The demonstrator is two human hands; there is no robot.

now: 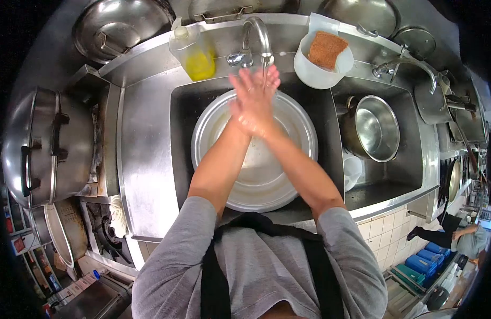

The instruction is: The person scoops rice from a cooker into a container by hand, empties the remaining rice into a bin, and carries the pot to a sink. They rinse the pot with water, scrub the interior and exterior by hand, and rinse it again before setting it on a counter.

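Water from the curved faucet runs onto my two hands, which lie crossed and pressed together. My right hand overlaps the left, its fingers stretched toward the upper left and slightly smeared by motion. Fingers of my left hand show spread at the upper right, while its palm is mostly hidden. Both hands look wet and hold no object. Beneath them, a large round metal basin sits in the left sink, with some cloudy liquid in its bottom.
A pump bottle of yellow liquid stands left of the faucet. To its right, a white tub carries a brown scouring pad. The right sink holds a metal pot below a second faucet. Another person appears far right.
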